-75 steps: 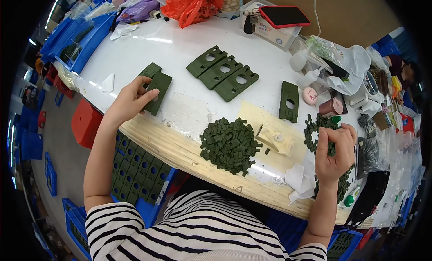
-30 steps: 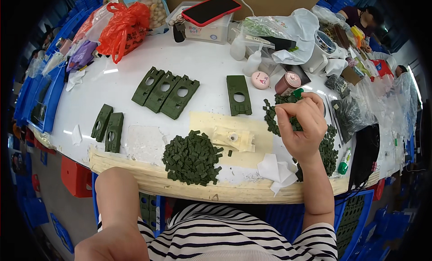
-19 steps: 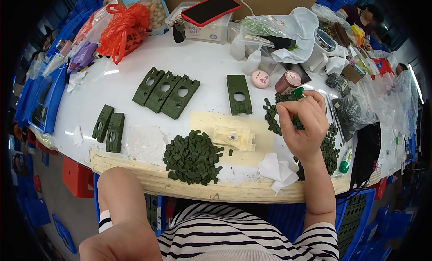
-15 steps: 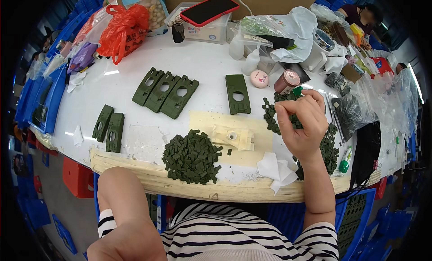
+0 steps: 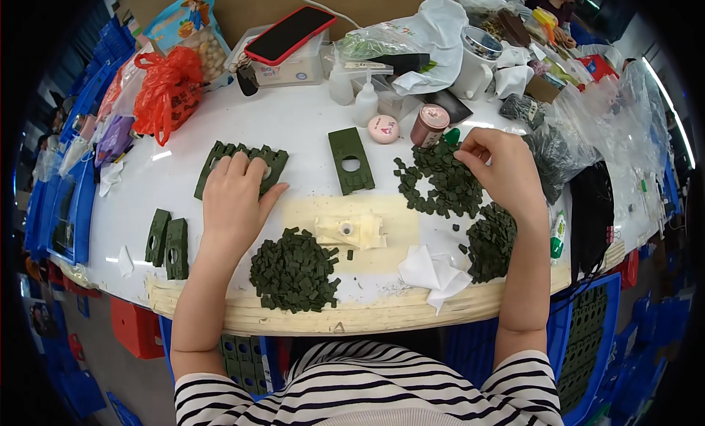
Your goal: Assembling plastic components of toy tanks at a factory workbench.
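Note:
My left hand (image 5: pixel 233 206) reaches over a row of dark green plastic plates with round holes, its fingers and thumb around the rightmost plate (image 5: pixel 276 160). The fingers hide most of the row. My right hand (image 5: pixel 508 172) hovers at the edge of a pile of small green plastic pieces (image 5: pixel 444 180), thumb and forefinger pinched; what is between them is too small to make out. A single green plate (image 5: pixel 342 141) lies between the hands. Below it, a cream-coloured fixture (image 5: pixel 369 232) with a round hole sits on a yellowish sheet (image 5: pixel 400 253).
More small pieces form a pile (image 5: pixel 294 272) near the front edge and another pile (image 5: pixel 493 242) at right. Two green plates (image 5: pixel 176 250) lie at left. White tissue (image 5: pixel 433 275), squeeze bottles (image 5: pixel 366 103), a pink tin (image 5: pixel 383 129) and a phone (image 5: pixel 290 35) are also around.
My left hand has moved from the lower edge up to the row of plates. My right hand stays pinched near the small pieces. The view has shifted.

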`<state>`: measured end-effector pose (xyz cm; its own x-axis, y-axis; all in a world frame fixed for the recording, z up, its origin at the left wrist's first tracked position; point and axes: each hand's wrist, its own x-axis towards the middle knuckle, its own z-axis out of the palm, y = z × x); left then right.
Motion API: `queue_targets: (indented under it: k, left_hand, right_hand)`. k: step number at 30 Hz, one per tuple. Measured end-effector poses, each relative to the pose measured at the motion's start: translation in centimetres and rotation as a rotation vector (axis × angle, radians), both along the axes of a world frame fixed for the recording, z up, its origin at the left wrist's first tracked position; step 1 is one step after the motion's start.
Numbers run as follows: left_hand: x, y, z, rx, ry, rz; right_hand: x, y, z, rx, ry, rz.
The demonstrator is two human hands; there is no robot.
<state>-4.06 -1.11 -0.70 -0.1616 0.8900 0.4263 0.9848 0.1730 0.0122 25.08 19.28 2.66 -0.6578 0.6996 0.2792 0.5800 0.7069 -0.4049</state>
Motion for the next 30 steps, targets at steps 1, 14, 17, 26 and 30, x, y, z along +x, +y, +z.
queue_targets:
  k: [1,14,17,26,30]
  left_hand:
    - [-0.2,-0.1,-0.5,-0.041,-0.033,0.026]
    - [0.2,0.2,-1.2,0.119,-0.076,-0.088]
    - [1.2,0.2,-0.3,0.197,-0.253,-0.117]
    - [4.6,1.2,5.4,0.227,-0.328,-0.337]
    - [6.6,1.5,6.2,0.187,-0.345,-0.444]
  right_hand:
    - [0.3,0.2,-0.1,-0.042,-0.075,-0.030]
    - [-0.9,1.6,-3.2,-0.089,-0.196,-0.084]
    - [-0.9,1.8,-3.3,-0.145,-0.169,-0.058]
    - [-1.1,-0.4,-0.3,-0.309,0.282,0.014]
    - [-2.0,-4.2,1.1,-0.463,0.660,0.211]
